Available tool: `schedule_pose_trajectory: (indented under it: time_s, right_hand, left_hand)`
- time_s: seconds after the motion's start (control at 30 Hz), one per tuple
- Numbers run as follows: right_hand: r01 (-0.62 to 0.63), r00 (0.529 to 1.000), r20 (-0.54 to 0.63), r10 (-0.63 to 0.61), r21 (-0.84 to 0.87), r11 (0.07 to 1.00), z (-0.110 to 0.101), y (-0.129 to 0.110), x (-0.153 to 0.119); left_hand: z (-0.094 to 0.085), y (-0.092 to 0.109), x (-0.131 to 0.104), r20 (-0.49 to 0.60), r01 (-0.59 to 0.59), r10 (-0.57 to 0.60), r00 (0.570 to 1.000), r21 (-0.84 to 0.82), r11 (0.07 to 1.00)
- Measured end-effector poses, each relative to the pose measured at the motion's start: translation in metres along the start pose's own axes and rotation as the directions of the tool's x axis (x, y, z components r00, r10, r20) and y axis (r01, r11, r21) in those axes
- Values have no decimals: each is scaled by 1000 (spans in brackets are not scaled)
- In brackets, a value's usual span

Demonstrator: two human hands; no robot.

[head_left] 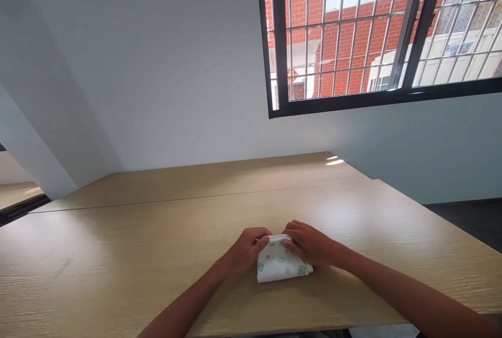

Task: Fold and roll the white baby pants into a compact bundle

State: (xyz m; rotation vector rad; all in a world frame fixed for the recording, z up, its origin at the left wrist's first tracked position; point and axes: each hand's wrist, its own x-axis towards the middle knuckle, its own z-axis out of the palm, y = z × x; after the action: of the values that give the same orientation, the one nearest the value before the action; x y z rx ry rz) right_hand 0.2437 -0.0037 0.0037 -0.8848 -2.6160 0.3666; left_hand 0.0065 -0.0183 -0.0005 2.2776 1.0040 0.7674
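A white cloth with small green prints (281, 264) lies folded in a compact bundle near the table's front edge. My left hand (248, 249) grips its upper left corner, thumb on top and fingers behind. At the upper right corner, my right hand (308, 241) holds the cloth the same way, the thumb resting on its face. Between the two hands the top folded edge shows in layers. Some fingertips are hidden behind the cloth.
The wooden table (157, 249) spreads wide around the hands, with a seam running across its far part. Behind it stands a pale wall (176, 66) with a barred, black-framed window (341, 100) at the upper right.
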Motion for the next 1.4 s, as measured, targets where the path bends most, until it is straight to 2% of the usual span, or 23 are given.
schedule_pose_trajectory:
  time_s: [0.17,0.37,1.4]
  right_hand:
    - [2,1000,-4,-2,-13,1000,1,1,-1]
    - [6,1000,2,-6,-40,999,1,1,0]
    - [30,999,34,-27,-68,997,-2,-1,-1]
  left_hand:
    - [1,2,0,-51,-10,10,999,-9,1000]
    - [1,3,-2,-8,4,-4,1000,4,1000]
    - [0,3,-1,2,13,-13,1000,43,999]
